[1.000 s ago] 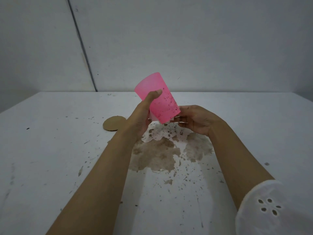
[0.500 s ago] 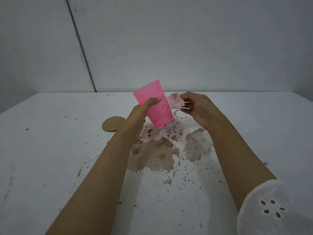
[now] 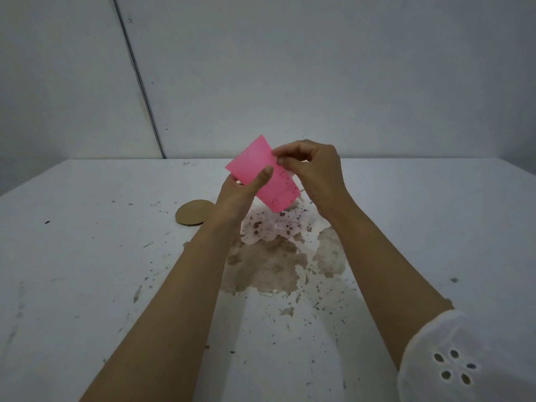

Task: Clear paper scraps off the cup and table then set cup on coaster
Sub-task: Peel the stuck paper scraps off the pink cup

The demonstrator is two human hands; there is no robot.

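Note:
My left hand [image 3: 242,195] grips the pink plastic cup [image 3: 262,174] above the table, tilted with its wide end up to the left. Dark specks dot the cup's lower wall. My right hand [image 3: 311,169] is against the cup's right side, fingertips pinched together at its wall; whether a paper scrap sits between them is hard to tell. Below the cup lies a wet, stained piece of white paper [image 3: 272,227] on the table. The round cardboard coaster [image 3: 193,212] lies flat to the left of my left hand.
The white table [image 3: 87,271] carries brown stains [image 3: 266,268] and many small dark flecks around the middle. A grey wall with a vertical seam stands behind the far edge.
The cup has tipped further to the left. My right hand, which held a stained scrap away from the cup half a second ago, has come back against the cup's side.

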